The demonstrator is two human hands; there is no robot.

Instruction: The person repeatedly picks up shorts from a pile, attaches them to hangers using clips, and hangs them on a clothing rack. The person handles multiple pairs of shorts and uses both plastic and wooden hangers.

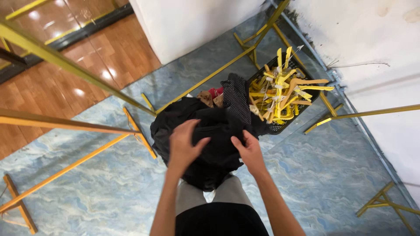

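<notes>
A heap of black cloth (205, 126) lies on the floor in front of me, over a pile of other garments. My left hand (186, 142) rests spread on top of the black cloth with its fingers apart. My right hand (248, 146) pinches a fold of the same black cloth at its right side. A black fabric with small white dots (237, 97) sticks up behind the heap, with bits of red and tan cloth (211, 95) beside it.
A black plastic basket (280, 127) full of yellow and wooden hangers (282, 87) stands to the right of the heap. Yellow metal rack bars (65, 63) and feet (140, 133) cross the blue marbled floor. White walls (372, 43) are at the right and back.
</notes>
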